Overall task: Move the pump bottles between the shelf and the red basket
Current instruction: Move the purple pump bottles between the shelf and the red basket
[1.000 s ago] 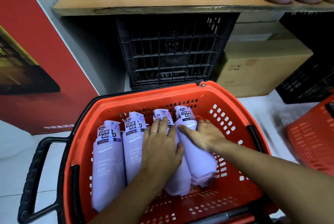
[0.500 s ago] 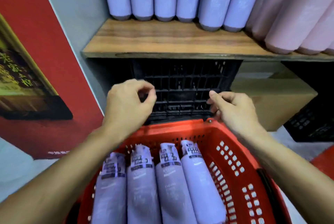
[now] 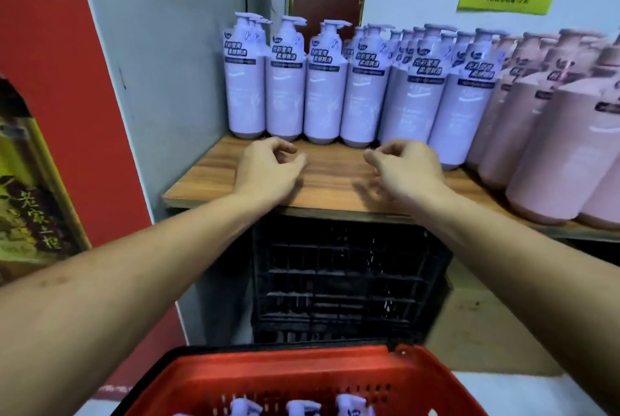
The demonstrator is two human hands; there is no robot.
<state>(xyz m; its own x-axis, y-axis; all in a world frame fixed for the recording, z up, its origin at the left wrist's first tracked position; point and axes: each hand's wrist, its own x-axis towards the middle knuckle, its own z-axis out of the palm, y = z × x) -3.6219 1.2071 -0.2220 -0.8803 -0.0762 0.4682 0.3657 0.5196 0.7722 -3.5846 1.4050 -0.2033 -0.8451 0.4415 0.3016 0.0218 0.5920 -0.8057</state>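
My fingers [image 3: 285,149] are loosely curled and hold nothing. The left hand [image 3: 268,167] and the right hand [image 3: 407,167] both hover over the bare front of the brown wooden shelf [image 3: 335,187], thumbs turned toward each other, just short of the row of tall lilac plastic pump bottles [image 3: 322,93] standing upright at the back. Those bottles look full, so I judge them weighty, with stiff, smooth, rounded walls that could slip in a loose grip. I would wrap the fingers round the body at mid-height, below the dark label band, and not lift by the thin pump head, which might turn or snap. They stand shoulder to shoulder, so a careless pull could tip a neighbour. More pump tops [image 3: 298,407] show in the red slotted plastic basket [image 3: 302,372] below me, in front of a black plastic crate [image 3: 345,281]; pink bottles [image 3: 553,154] crowd the shelf's right side
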